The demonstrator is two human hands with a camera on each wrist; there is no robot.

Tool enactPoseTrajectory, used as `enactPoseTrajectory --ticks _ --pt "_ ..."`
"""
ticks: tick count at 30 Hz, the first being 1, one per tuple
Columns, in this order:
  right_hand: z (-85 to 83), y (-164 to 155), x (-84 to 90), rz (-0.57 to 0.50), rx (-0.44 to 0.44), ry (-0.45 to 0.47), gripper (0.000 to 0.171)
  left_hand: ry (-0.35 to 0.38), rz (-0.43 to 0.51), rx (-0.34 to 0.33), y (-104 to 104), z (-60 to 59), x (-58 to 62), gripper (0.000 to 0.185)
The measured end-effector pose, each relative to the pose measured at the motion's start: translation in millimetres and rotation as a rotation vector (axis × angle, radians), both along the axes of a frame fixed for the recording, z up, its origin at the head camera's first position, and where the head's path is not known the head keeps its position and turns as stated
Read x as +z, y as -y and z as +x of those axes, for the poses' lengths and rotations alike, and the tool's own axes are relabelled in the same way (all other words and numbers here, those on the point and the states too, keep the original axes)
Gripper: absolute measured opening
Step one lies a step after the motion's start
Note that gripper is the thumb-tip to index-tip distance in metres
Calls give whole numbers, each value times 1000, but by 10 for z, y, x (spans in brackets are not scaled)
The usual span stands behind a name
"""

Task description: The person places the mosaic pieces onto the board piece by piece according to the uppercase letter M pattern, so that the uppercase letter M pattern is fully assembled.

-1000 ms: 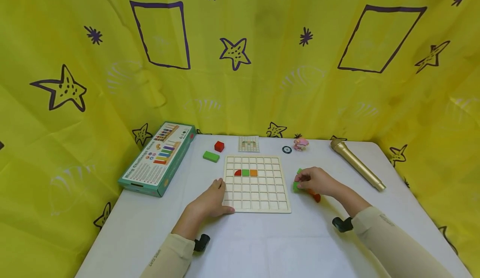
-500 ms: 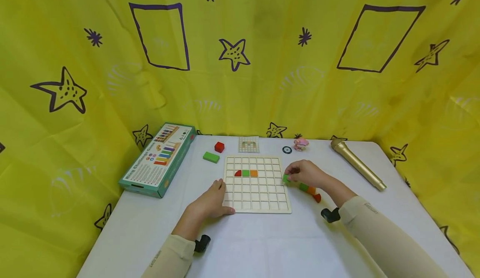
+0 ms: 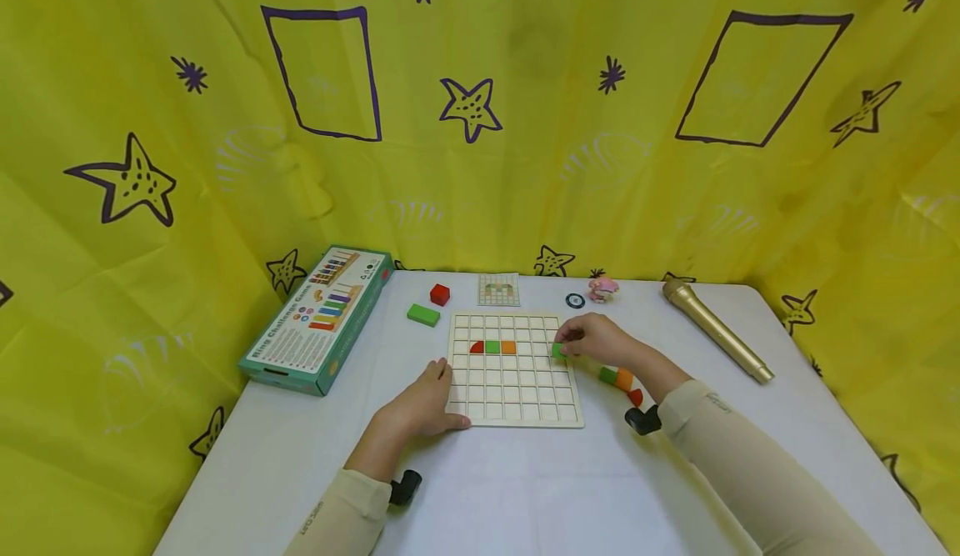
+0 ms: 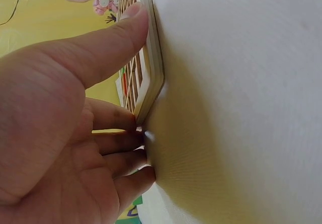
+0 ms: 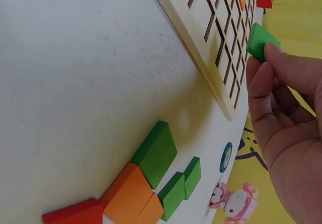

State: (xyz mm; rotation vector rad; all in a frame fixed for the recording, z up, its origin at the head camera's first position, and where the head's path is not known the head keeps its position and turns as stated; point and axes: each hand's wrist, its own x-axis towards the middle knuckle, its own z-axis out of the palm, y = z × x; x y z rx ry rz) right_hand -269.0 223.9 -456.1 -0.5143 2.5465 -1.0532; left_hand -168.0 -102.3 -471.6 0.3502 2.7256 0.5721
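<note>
A pale wooden grid board (image 3: 516, 391) lies on the white table. In one row of it sit a red quarter-round tile (image 3: 477, 348), a green square tile (image 3: 492, 347) and an orange tile (image 3: 508, 348). My left hand (image 3: 416, 402) rests at the board's near left corner, thumb on the front edge, extended fingers against the left side. Over the board's right part, my right hand (image 3: 600, 341) pinches another green square tile (image 5: 259, 39) between thumb and fingertips. Loose green (image 5: 157, 153), orange (image 5: 126, 196) and red (image 5: 75, 213) pieces lie right of the board.
Behind the board are a green block (image 3: 423, 315), a red block (image 3: 440, 294), a pattern card (image 3: 498, 289), a round disc (image 3: 575, 300) and a pink figurine (image 3: 602, 290). A game box (image 3: 318, 318) lies left, a gold microphone (image 3: 716, 331) right. Yellow curtain encloses the table.
My right hand has picked up the green square tile from the loose pieces and carried it left over the board's right edge. My left hand has stayed at the corner.
</note>
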Motion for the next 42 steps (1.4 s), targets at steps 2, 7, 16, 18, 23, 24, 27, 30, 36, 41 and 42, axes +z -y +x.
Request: enactPoseTrajectory --ticks 2,7,16,18,23,24,27,30,36,41,42 --pt "-26 21 -6 3 -4 -3 7 1 -6 2 1 -6 2 104" --pt "-74 85 0 16 -13 1 8 5 -7 1 3 -10 -2 104" --pt "-142 179 -36 13 17 -25 7 -4 -13 -9 -3 -12 -25 105" --pt "-153 199 -44 11 27 -33 6 -6 -14 -12 -4 -14 -25 104" --pt "-181 267 -51 29 50 -47 5 -6 -21 -12 -7 -16 -27 104" --pt "-187 282 -52 37 54 -51 5 -3 -19 -9 -9 -16 -28 104" --pt "-205 326 -52 44 67 -50 5 2 -9 -4 -14 -11 -29 104" --pt "-222 367 -48 41 82 -43 6 3 -7 -1 -17 -5 -21 103" --pt "-240 436 -47 42 111 -49 4 -3 -1 -4 -18 6 -4 103" --pt "-263 482 -75 52 117 -56 4 -2 -1 -1 -19 5 -13 103" --pt "-270 489 -83 56 115 -57 4 -1 0 1 -19 5 -15 103"
